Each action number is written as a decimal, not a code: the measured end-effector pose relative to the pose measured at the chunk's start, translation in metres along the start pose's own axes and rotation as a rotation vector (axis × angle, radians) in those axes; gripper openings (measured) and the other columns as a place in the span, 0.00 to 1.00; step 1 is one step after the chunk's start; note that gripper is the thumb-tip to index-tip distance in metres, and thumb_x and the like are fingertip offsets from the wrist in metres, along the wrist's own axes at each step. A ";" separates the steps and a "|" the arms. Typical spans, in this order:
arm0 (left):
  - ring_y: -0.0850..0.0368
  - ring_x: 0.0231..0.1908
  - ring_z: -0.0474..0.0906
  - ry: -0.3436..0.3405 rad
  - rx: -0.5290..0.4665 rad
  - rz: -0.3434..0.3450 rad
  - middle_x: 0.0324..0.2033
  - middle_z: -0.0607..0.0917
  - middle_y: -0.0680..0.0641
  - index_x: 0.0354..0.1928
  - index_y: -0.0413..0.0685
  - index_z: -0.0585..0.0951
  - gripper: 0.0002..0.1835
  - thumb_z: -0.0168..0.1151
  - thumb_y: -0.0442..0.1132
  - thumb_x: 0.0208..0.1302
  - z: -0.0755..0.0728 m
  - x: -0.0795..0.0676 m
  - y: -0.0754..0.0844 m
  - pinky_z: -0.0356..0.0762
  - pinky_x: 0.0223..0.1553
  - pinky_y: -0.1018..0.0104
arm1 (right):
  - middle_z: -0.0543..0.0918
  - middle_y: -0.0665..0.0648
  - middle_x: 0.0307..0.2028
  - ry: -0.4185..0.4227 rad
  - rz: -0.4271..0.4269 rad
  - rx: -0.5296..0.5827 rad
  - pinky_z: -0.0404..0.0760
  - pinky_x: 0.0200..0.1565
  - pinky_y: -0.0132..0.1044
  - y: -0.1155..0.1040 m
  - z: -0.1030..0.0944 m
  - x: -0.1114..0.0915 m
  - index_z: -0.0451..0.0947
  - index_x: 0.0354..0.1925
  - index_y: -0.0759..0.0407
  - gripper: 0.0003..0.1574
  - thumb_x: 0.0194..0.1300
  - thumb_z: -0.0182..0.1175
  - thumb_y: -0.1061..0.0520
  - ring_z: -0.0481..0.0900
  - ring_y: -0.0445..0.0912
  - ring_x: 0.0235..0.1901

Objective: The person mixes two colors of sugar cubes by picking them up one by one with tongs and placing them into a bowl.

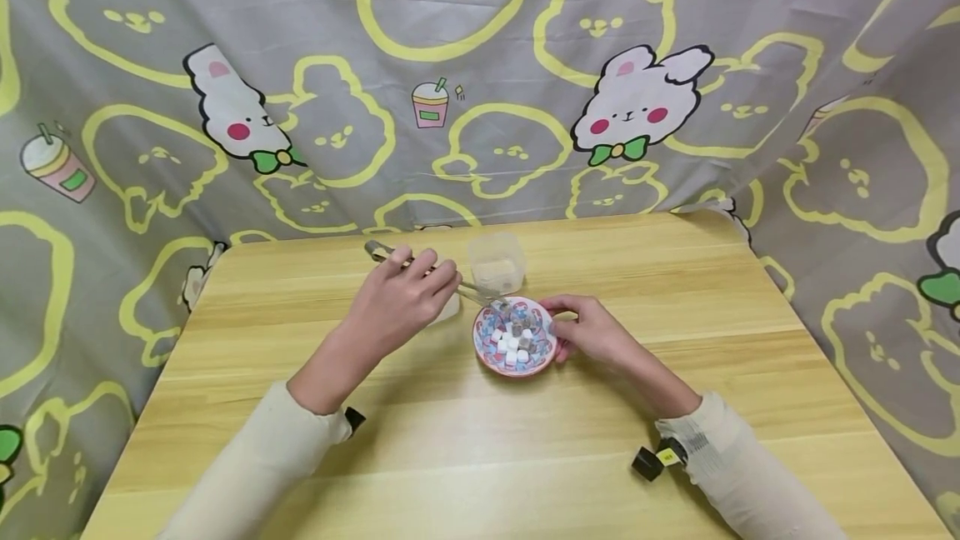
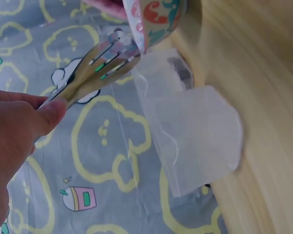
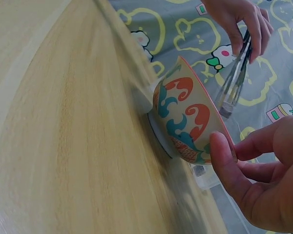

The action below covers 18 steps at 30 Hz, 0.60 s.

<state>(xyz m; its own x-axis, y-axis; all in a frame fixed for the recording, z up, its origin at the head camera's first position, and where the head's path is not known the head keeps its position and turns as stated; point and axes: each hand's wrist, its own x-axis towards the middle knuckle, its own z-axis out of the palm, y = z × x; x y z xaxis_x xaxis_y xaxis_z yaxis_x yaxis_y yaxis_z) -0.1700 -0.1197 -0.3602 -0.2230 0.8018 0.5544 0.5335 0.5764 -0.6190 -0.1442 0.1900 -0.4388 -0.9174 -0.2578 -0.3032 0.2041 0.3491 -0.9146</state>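
Observation:
My left hand (image 1: pixel 408 298) grips a pair of metal tongs (image 1: pixel 474 288) with slotted ends. Their tips are over the far rim of a patterned bowl (image 3: pixel 188 117); in the right wrist view a greyish cube (image 3: pixel 226 110) appears between them. White cubes (image 1: pixel 512 343) and grey cubes (image 1: pixel 525 345) lie together in the bowl, which stands on the table. On its right side, my right hand (image 1: pixel 588 330) holds the rim between thumb and fingers.
Behind the bowl stands a clear plastic container (image 1: pixel 497 252) with something dark at its bottom. A second translucent container (image 2: pixel 200 136) is partly hidden behind my left hand in the head view. A patterned curtain (image 1: pixel 480 148) hangs behind the wooden table (image 1: pixel 480 457).

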 end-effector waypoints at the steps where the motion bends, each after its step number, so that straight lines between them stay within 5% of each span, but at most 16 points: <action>1: 0.54 0.34 0.65 -0.009 0.004 0.008 0.31 0.75 0.56 0.35 0.51 0.83 0.12 0.53 0.36 0.79 -0.002 -0.001 0.001 0.60 0.46 0.59 | 0.81 0.74 0.58 -0.002 -0.002 -0.002 0.89 0.31 0.46 0.000 0.000 0.000 0.70 0.70 0.70 0.29 0.72 0.55 0.68 0.84 0.46 0.21; 18: 0.53 0.36 0.64 -0.028 0.047 0.121 0.34 0.72 0.53 0.41 0.48 0.83 0.12 0.51 0.30 0.76 -0.006 0.002 0.004 0.58 0.45 0.59 | 0.82 0.74 0.56 -0.007 0.004 0.011 0.89 0.31 0.46 0.000 0.000 -0.001 0.70 0.70 0.70 0.30 0.72 0.55 0.68 0.84 0.46 0.21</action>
<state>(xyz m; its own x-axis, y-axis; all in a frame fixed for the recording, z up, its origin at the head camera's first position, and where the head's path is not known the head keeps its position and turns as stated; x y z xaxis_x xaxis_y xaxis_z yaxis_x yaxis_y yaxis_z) -0.1633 -0.1168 -0.3582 -0.1823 0.8699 0.4584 0.5194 0.4810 -0.7063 -0.1438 0.1904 -0.4380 -0.9142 -0.2626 -0.3086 0.2116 0.3400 -0.9163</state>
